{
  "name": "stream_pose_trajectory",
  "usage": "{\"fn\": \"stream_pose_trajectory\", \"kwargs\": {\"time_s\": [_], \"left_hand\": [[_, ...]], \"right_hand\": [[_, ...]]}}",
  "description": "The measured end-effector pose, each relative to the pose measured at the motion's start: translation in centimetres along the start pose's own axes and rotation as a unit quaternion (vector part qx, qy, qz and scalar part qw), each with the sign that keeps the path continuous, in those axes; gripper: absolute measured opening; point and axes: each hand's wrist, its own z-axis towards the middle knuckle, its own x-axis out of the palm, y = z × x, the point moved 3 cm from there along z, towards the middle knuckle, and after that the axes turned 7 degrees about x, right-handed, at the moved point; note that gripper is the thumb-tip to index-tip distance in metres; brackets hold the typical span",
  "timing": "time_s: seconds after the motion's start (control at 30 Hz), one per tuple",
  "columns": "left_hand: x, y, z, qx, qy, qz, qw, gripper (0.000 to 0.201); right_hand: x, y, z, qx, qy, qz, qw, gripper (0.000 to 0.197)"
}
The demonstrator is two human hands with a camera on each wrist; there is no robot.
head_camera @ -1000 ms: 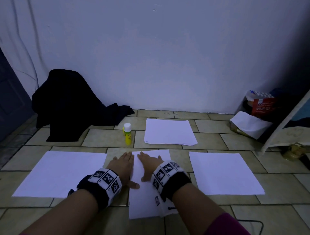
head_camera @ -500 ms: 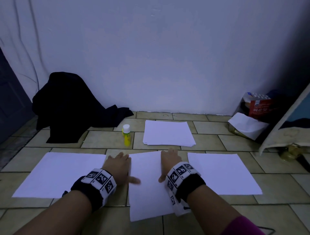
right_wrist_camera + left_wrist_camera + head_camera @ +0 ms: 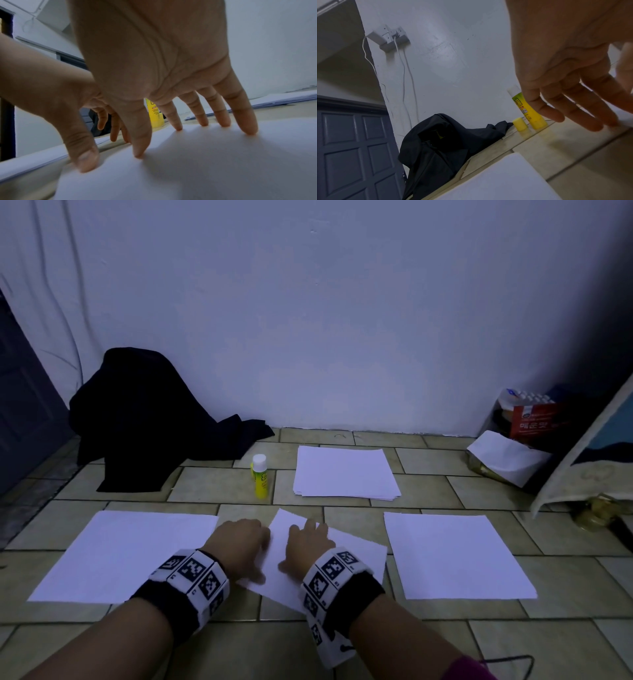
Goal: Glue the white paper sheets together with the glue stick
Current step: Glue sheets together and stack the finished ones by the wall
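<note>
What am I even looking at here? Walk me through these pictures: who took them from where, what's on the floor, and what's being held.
There is no machine: a person sits at a tiled floor, wearing patterned bands with cameras on both wrists and another camera on the head. The wide picture looks down from the head; the other two look along each hand from the wrist.

The left hand and right hand lie on a white sheet turned at a slant. The right fingers press flat on it; nothing is gripped. A sheet on the left, a sheet on the right and a paper stack lie around. The glue stick stands upright; the left wrist view shows its yellow cap beside it.
</note>
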Motion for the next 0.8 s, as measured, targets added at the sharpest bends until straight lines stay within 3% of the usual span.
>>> {"fn": "stream_pose_trajectory", "kwargs": {"time_s": [0.1,0.17,0.27,0.37,0.6,0.8], "left_hand": [[1.0,0.4,-0.1,-0.007,0.011,-0.036,0.999,0.094],[1.9,0.7,-0.1,-0.01,0.061,-0.058,0.996,0.112],[2.9,1.1,0.1,-0.006,0.115,-0.074,0.991,0.118],[2.9,1.3,0.1,-0.002,0.122,-0.081,0.989,0.119],[2.9,1.1,0.1,-0.01,0.117,-0.077,0.99,0.119],[2.6,1.0,-0.2,-0.01,0.111,-0.063,0.992,0.123]], "right_hand": [[0.0,0.9,0.0,-0.046,0.014,-0.009,0.999,0.063],[0.1,1.2,0.2,-0.075,0.024,-0.013,0.997,0.072],[0.0,1.8,0.1,-0.152,0.054,-0.052,0.986,0.086],[-0.3,1.4,0.2,-0.195,0.081,-0.075,0.975,0.083],[-2.8,-5.4,0.2,-0.099,0.1,-0.027,0.99,0.084],[-2.9,-9.8,1.5,-0.021,0.088,-0.006,0.996,0.105]]}}
